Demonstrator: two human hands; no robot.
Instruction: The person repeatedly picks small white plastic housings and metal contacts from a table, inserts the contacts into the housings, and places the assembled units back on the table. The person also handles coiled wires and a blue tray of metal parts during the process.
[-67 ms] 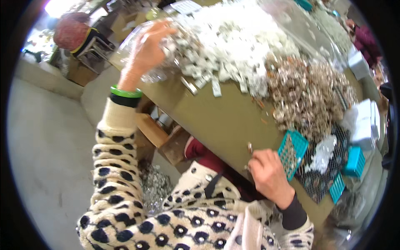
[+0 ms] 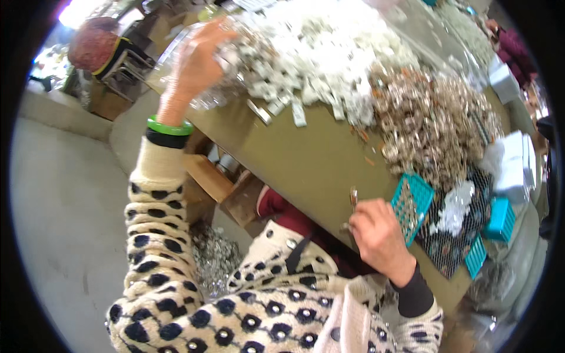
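My left hand [image 2: 199, 62] reaches over a clear plastic bag [image 2: 170, 56] at the table's far left edge. Its fingers are stretched toward a heap of small shiny clear-and-metal pieces [image 2: 253, 50], thumb apart from them; the fingertips are slightly blurred. A green bangle [image 2: 169, 126] circles that wrist. Near the front edge, my right hand [image 2: 381, 238] is closed in a pinch, and a small metallic piece [image 2: 345, 226] sticks out at its fingertips. Another small shiny piece [image 2: 354, 195] stands just beyond its knuckles. Right beside this hand lies a teal perforated basket [image 2: 419, 197] holding small metal parts.
White small pieces [image 2: 329, 53] cover the far table [image 2: 294, 156]. A pile of brownish-clear parts [image 2: 435, 123] lies at right. Beyond the basket are a dark patterned cloth [image 2: 438, 250], a teal box [image 2: 500, 219] and white stacks [image 2: 513, 162]. A cardboard box [image 2: 209, 176] stands below the edge.
The view has shifted slightly, so the table sits a little higher and further left. My left hand stays over the bag, and my right hand keeps its pinch near the basket.
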